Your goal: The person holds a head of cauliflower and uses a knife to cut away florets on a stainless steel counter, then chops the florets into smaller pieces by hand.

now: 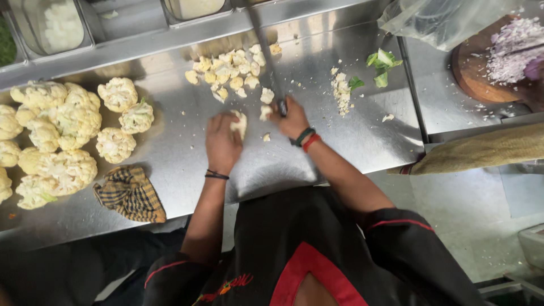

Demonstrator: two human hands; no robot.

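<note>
Lowest in the frame, a checked cloth (130, 194) is lying at the near edge of the steel surface (362, 136). Just above centre, the left hand (222, 143) is pressing down with its grip closed over a cauliflower piece (240, 123), pinning it to the surface. Right beside it, the right hand (292, 120) is gripping the handle of a knife (266, 62), fingers wrapped tight, with the blade running away toward the top of the frame and a small cut bit (265, 112) lying by it.

Further up, a heap of cut florets (229, 71) is building at upper centre, with crumbs (341, 90) and green leaf scraps (381, 63) lying to its right.

At the left of the frame, a large cluster of whole cauliflower heads (59, 133) is waiting uncut, far bigger than the cut heap, so the cutting looks to be at an early stage with most of it left.

At the upper right, a round wooden board (473, 71) is carrying chopped onion (513, 48), well apart from the hands. Steel tubs (51, 25) are sitting along the top edge.
</note>
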